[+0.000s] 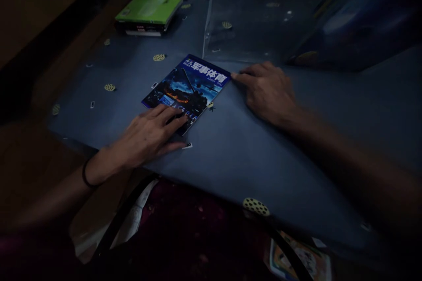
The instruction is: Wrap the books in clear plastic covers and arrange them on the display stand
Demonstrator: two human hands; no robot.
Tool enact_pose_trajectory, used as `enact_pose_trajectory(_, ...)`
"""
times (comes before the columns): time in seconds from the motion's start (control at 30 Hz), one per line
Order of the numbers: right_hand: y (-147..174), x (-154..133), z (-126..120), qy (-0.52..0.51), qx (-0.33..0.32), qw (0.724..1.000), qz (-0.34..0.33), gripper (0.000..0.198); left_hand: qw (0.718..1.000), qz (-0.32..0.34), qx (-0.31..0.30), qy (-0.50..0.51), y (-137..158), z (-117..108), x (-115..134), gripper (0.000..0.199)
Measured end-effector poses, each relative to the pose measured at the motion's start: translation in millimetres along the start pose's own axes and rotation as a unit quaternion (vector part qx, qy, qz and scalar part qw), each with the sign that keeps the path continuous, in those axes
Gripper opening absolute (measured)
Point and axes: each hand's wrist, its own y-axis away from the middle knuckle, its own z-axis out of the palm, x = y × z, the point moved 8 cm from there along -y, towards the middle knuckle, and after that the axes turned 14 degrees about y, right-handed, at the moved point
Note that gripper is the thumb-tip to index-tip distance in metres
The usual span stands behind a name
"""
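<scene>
A magazine [198, 83] with a dark blue military cover and white Chinese lettering lies closed on the blue patterned tablecloth [211, 158]. My left hand [148, 134] rests flat across its lower end, fingers spread over the cover and thumb on the cloth. A dark band circles that wrist. At the upper right corner of the magazine, my right hand [268, 90] touches the edge with its outstretched index fingertip. The other right fingers are bent, apart from the magazine, and the right thumb is hidden.
Toward the far left stands a small stack of books with a green book [150, 9] on top. A large dark blue object [356, 26] is at the back right, beside a clear plastic sheet [250, 30]. Below the table's front edge, a colourful printed item [303, 257] shows.
</scene>
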Motion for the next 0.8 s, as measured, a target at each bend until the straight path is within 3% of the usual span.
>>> enact_pose_trajectory(0.13, 5, -15, -6, 0.014, 0.013, 1.000, -0.007, 0.040, 0.999, -0.001, -0.029, -0.035, -6, -1, -1, 0.043)
enact_pose_trajectory(0.3, 19, -50, -17, -0.003, 0.036, 0.998, -0.060, 0.040, 0.998, 0.016, -0.053, -0.040, -11, 0, 0, 0.038)
enact_pose_trajectory(0.57, 57, -94, -38, -0.087, 0.105, 0.981, -0.136, 0.036, 0.999, 0.051, 0.002, 0.009, -8, -11, 2, 0.031)
enact_pose_trajectory(0.8, 70, -110, -42, -0.122, 0.131, 0.969, -0.169, 0.034, 0.996, 0.035, 0.037, 0.068, -9, -19, 0, 0.032)
